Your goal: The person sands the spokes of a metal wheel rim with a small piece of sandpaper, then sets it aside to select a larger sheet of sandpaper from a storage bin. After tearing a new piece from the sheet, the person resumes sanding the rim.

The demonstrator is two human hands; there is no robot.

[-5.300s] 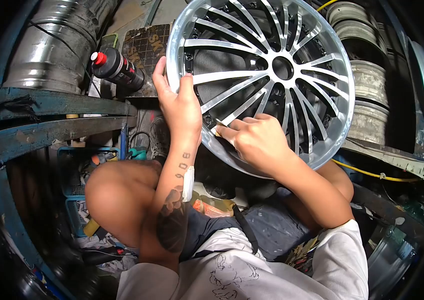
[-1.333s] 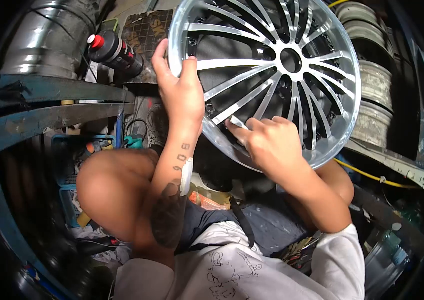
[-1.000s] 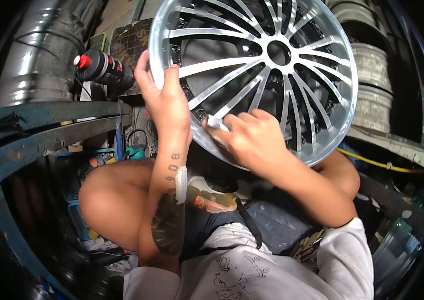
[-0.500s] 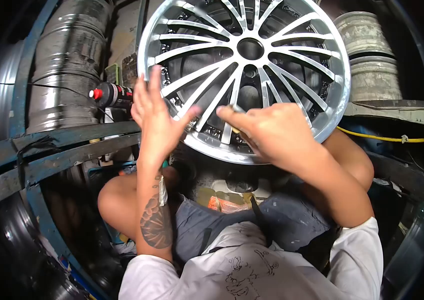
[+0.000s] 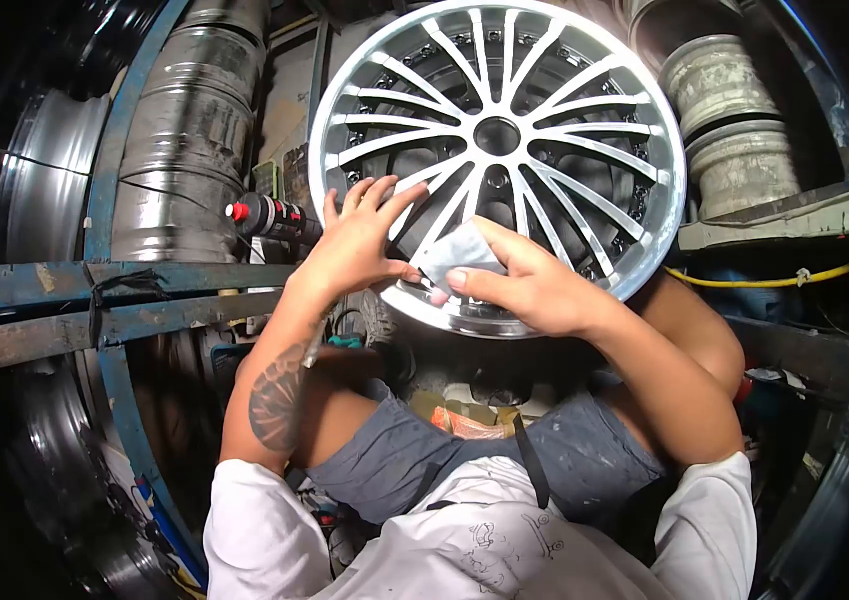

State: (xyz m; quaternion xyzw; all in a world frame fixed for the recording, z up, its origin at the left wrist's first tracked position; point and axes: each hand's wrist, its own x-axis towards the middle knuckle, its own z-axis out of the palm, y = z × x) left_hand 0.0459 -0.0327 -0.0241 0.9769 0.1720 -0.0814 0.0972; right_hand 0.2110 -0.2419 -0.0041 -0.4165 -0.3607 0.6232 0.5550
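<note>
A large silver multi-spoke wheel rim lies face up in front of me, with a round hole at its centre. My right hand pinches a grey folded sheet between thumb and fingers, over the near edge of the rim. At the rim's near left, my left hand has its fingers spread over the spokes, its thumb pointing at the sheet. Whether the thumb touches the sheet I cannot tell.
A black bottle with a red cap lies left of the rim. Stacked metal rims stand behind a blue frame. More rims are stacked at right, above a yellow hose.
The view has shifted, and the wheel rim appears lower and whole. My right hand has turned, so the grey sheet shows clearly. My left hand's fingers now lean right over the spokes.
</note>
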